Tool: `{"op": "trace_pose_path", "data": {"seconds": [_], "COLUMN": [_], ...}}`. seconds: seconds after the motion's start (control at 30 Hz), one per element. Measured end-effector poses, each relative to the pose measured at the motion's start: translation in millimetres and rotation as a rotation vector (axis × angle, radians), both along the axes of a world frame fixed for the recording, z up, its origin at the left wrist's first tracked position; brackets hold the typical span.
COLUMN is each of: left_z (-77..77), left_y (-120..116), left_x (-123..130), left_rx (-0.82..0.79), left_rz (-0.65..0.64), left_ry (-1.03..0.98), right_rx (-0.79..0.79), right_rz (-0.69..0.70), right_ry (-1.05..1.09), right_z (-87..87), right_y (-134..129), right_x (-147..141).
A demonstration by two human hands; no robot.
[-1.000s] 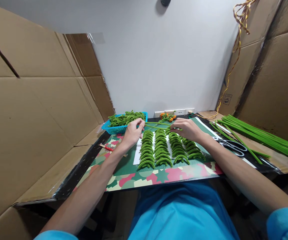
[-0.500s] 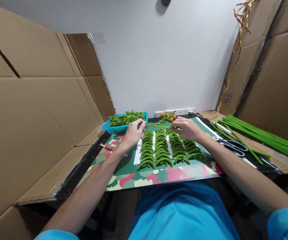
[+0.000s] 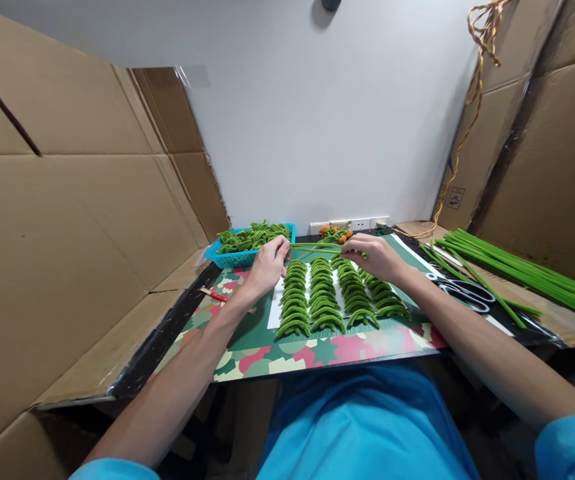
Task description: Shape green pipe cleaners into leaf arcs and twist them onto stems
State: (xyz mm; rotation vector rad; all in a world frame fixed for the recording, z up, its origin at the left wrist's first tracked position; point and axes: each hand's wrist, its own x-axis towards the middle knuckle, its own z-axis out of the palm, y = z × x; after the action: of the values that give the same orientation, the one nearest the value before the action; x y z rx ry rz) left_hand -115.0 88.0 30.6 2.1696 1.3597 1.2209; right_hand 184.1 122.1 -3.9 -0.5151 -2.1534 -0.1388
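Note:
Between my two hands a thin green pipe cleaner (image 3: 316, 245) stretches level above the far part of the mat. My left hand (image 3: 268, 261) pinches its left end, near the front of a blue basket (image 3: 234, 261). The other end is pinched in my right hand (image 3: 373, 255), over the far ends of the right-hand rows. Below lie rows of curved green pipe-cleaner pieces (image 3: 326, 303) on white paper (image 3: 273, 312). My fingertips partly hide where the strand is gripped.
Curved green pieces fill the basket. An orange-and-green bundle (image 3: 336, 233) lies by the wall sockets (image 3: 360, 225). On the right are scissors (image 3: 467, 293) and a stack of long green pipe cleaners (image 3: 527, 270). A red-handled tool (image 3: 214, 295) lies left. Cardboard (image 3: 67, 220) walls both sides.
The strands between my hands have drawn together and now look like one line, slightly higher at the right. My hands have hardly moved.

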Motion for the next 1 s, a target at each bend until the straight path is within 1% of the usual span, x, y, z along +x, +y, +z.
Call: {"op": "trace_pose_path", "data": {"seconds": [0.2, 0.43, 0.63, 0.8, 1.0], "left_z": [1.9, 4.2, 5.0, 4.9, 4.9], "left_y": [-2, -6, -7, -7, -6], "left_x": [2, 4, 6, 6, 4], "left_rx": [0.013, 0.029, 0.064, 0.057, 0.052], "left_rz": [0.021, 0.007, 0.018, 0.006, 0.046], "left_ry": [-0.007, 0.009, 0.027, 0.022, -0.010], "right_rx": [-0.032, -0.061, -0.080, 0.002, 0.162], "right_rz": [0.006, -0.016, -0.077, -0.151, -0.107], "right_ry": [0.007, 0.002, -0.062, -0.155, -0.279], "right_z": [-1.4, 0.4, -1.1, -1.8, 3.9], "right_y": [3, 4, 8, 7, -3], "right_x": [-1, 2, 1, 3, -1]}}
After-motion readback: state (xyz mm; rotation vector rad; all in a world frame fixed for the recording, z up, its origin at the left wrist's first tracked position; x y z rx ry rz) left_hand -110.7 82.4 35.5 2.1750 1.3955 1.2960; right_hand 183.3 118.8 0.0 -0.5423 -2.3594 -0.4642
